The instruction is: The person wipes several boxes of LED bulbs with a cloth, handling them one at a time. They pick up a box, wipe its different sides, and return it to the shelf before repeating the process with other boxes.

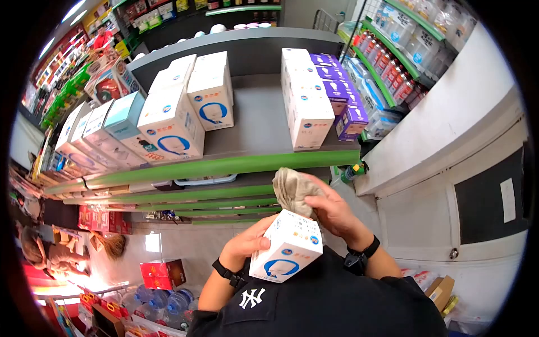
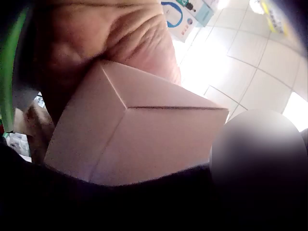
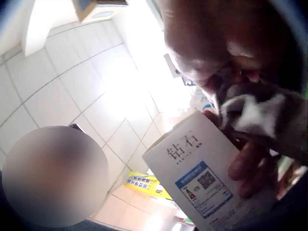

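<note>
In the head view a white carton (image 1: 287, 247) with a blue ring print is held close to the chest, tilted. My left hand (image 1: 246, 242) grips it from the left side, thumb on its top edge. My right hand (image 1: 332, 212) holds a bunched beige cloth (image 1: 292, 192) at the carton's far edge. The left wrist view shows plain faces of the carton (image 2: 159, 139) under the left palm (image 2: 110, 38). Printed characters and a blue label face the right wrist camera on the carton (image 3: 192, 168), with left fingertips (image 3: 248, 168) on its side and the cloth (image 3: 260, 113) above.
Ahead stands a grey shelf (image 1: 252, 112) with a green front edge. White cartons (image 1: 174, 123) stand on its left, more white cartons (image 1: 309, 112) and purple bulb boxes (image 1: 351, 112) on its right. A white door (image 1: 421, 224) is at right; a red box (image 1: 160, 275) sits on the floor.
</note>
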`<action>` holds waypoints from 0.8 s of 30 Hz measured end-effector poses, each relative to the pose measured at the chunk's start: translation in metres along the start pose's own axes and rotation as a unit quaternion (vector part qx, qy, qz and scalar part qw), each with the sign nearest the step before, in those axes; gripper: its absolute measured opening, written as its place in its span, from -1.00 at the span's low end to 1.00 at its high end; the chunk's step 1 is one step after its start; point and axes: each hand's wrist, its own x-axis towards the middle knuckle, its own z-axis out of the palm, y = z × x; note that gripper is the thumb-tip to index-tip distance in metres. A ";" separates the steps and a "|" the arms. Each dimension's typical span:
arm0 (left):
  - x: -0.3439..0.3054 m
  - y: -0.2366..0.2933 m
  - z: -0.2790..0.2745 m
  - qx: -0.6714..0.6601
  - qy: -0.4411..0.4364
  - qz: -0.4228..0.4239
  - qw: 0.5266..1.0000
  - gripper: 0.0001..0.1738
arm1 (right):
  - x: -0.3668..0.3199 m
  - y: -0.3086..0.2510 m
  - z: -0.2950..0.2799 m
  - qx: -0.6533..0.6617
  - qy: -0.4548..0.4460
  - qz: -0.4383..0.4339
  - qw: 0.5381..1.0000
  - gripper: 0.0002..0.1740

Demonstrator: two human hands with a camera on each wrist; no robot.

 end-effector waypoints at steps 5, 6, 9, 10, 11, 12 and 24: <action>-0.004 0.001 -0.008 0.013 0.053 0.020 0.998 0.31 | -0.028 -0.049 0.000 -0.146 0.090 -0.034 0.985 -0.20; -0.006 0.000 -0.010 0.014 0.076 0.017 0.997 0.35 | -0.033 -0.053 0.000 -0.175 0.106 -0.006 0.979 -0.19; -0.008 0.000 -0.005 -0.013 0.094 0.023 0.995 0.43 | -0.040 -0.053 -0.011 -0.077 0.083 0.004 0.994 -0.17; -0.006 0.000 -0.002 -0.010 0.077 0.045 0.996 0.41 | -0.041 -0.057 -0.012 -0.050 0.059 -0.024 0.997 -0.15; -0.002 0.002 0.000 -0.048 0.067 0.037 0.996 0.41 | -0.042 -0.062 -0.010 -0.023 0.034 -0.052 0.998 -0.12; 0.003 0.006 0.002 -0.085 0.056 0.030 0.994 0.41 | -0.042 -0.066 -0.010 0.004 0.009 -0.080 0.997 -0.10; 0.006 -0.003 -0.005 -0.028 0.101 0.096 0.990 0.32 | -0.021 -0.033 -0.015 0.095 0.103 0.039 0.989 -0.22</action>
